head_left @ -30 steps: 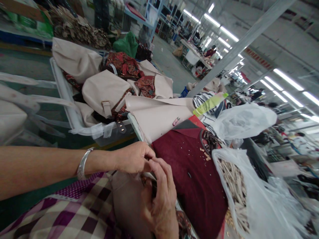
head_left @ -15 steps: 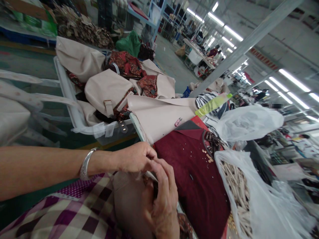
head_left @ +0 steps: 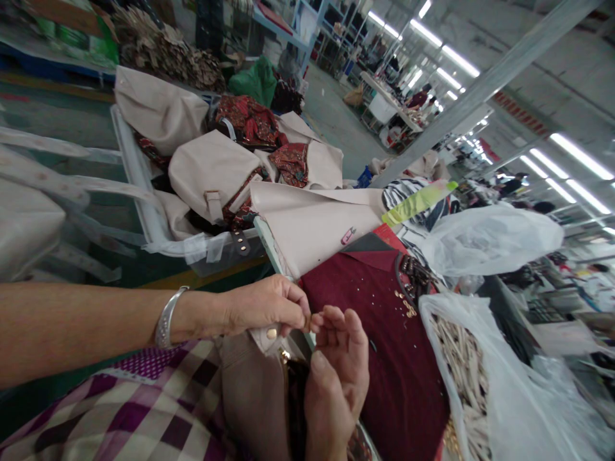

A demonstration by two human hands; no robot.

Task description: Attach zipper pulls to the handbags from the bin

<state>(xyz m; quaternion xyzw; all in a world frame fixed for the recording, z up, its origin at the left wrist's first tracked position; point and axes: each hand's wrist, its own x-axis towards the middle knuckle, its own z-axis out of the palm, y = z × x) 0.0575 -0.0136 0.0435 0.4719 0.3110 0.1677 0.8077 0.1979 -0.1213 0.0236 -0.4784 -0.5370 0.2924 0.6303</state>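
If the left hand (head_left: 266, 307) loses its pinch, anything in it (can't tell) could drop into the open beige bag (head_left: 254, 397) against the checked clothing (head_left: 144, 410); right hand (head_left: 337, 368) half-open, palm bare.

no lettering can be read (the red banner (head_left: 521, 113) is blurred).

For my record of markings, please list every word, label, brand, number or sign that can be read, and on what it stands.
No text can be read.
Red sign: too small and blurred.
Green packs: too blurred to read any marks.
Nearest bag: no text visible.
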